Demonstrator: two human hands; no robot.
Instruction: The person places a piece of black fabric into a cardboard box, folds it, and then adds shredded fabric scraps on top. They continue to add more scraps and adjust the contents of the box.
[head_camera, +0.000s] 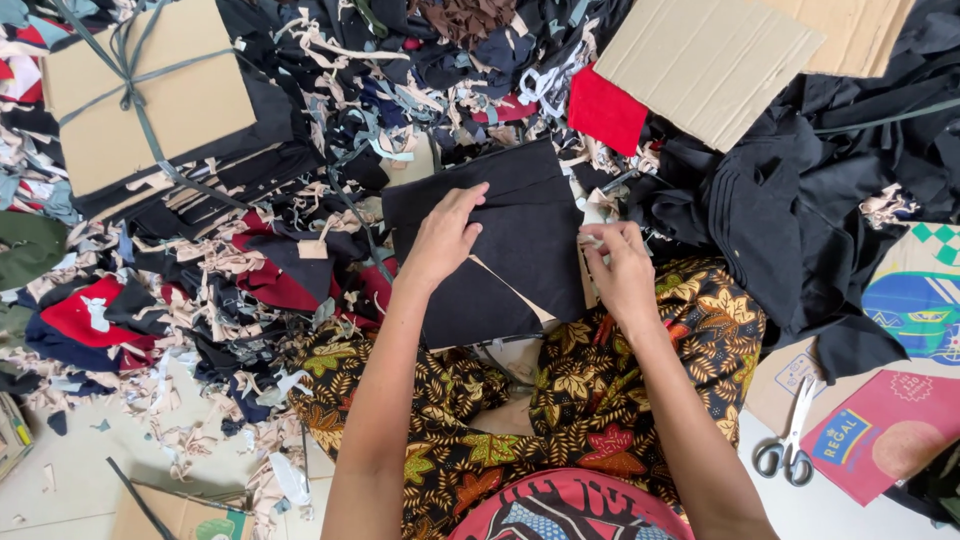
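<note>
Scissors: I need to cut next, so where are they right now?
In the head view, the scissors lie on the pale floor at the lower right, beyond the right hand, beside a red printed card.

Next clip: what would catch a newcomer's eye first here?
Centre frame, the left hand presses flat on a stack of black fabric pieces, while the right hand pinches its right edge. All around lies a heap of fabric scraps; a tied cardboard bundle sits upper left and scissors lower right.
</note>
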